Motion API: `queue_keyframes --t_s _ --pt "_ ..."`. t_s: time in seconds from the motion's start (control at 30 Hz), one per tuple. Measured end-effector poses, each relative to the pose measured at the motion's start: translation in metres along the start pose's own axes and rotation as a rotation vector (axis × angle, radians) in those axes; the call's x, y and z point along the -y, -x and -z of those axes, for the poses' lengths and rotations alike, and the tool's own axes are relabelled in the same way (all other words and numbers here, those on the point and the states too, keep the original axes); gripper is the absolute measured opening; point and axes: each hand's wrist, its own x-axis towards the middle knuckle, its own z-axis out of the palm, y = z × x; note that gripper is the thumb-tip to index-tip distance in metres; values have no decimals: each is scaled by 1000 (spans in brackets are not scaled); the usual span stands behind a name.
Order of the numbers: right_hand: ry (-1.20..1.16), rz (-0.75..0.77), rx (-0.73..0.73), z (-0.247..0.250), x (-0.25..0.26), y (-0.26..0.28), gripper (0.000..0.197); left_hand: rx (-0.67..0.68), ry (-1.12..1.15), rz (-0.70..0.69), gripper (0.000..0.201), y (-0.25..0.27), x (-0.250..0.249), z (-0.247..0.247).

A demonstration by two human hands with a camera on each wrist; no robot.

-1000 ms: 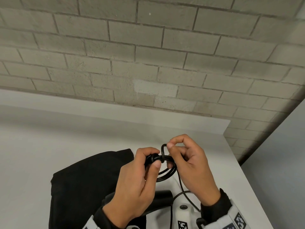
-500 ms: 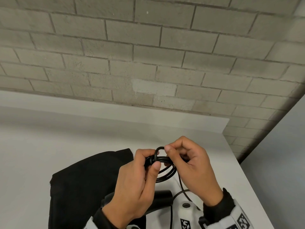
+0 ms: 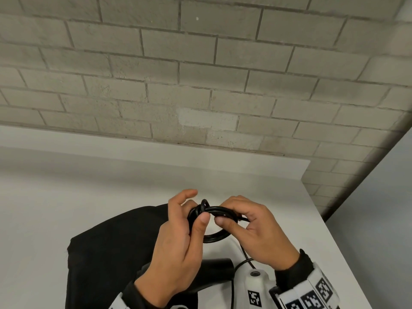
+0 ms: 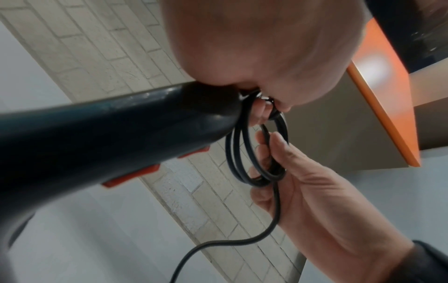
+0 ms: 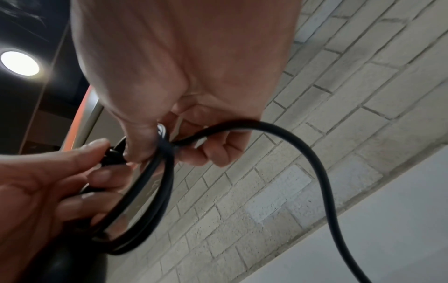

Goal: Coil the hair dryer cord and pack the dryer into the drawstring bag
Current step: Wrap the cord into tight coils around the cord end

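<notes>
A small coil of black cord point(image 3: 217, 236) hangs between both hands above the white table point(image 3: 66, 219). My left hand point(image 3: 189, 221) grips the left side of the coil point(image 5: 145, 201), thumb pressed on the bundled strands. My right hand point(image 3: 231, 219) pinches the cord's top strands and a wrap around them point(image 5: 169, 147). The black hair dryer point(image 3: 214, 275) with orange switches point(image 4: 130, 174) lies below the hands, its body point(image 4: 109, 137) close to the left wrist camera. A loose length of cord point(image 4: 242, 243) trails down from the coil. The black drawstring bag point(image 3: 107, 253) lies flat at the left.
A grey brick wall point(image 3: 200, 74) rises behind the table. The table's right edge point(image 3: 334, 241) runs diagonally near my right wrist. An orange-edged panel point(image 4: 383, 95) and a ceiling lamp point(image 5: 19, 63) show overhead in the wrist views.
My right hand has come down from the raised small loop and now pinches the top strands of the coil. The left index finger has lifted off the cord.
</notes>
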Motion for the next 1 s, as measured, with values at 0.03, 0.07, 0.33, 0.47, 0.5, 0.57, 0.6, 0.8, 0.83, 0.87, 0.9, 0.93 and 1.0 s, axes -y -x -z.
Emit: queue_keyframes --t_s 0.03,0.07,0.33,0.47,0.5,0.57,0.6,0.8,0.83,0.87,0.9,0.93,1.0 --pt "-12 -4 22 1 0 0 4 18 -13 1 37 0 0 1" --pt "-30 -10 42 2 0 0 4 36 -36 -6 36 -1 0 2" --pt "-72 -45 92 4 -2 -3 11 68 -105 -44 24 -4 -3 3" --pt "49 -22 -326 -18 -4 7 29 1 -87 10 24 -5 0 3" --pt "124 20 -478 -26 -5 11 32 -16 -87 18 24 -6 0 3" --pt "265 143 -644 -45 -5 20 26 -33 -79 33 21 -6 -2 1" --pt "311 193 -658 -54 -5 23 20 -32 -70 38 20 -6 -3 0" --pt "438 -8 -538 -76 0 25 30 1 -57 27 22 -3 -3 -2" --pt "385 -68 -507 -75 7 24 27 -2 -54 28 22 -3 -2 -2" --pt "304 -136 -466 -74 13 23 22 -8 -53 26 22 -3 -1 -2" --pt "209 -206 -406 -71 19 22 16 -16 -55 25 22 -4 1 -2" --pt "118 -267 -331 -65 24 21 11 -23 -57 25 22 -4 2 -1" --pt "-108 -312 -143 -45 34 19 21 -27 -61 19 19 -5 4 0"
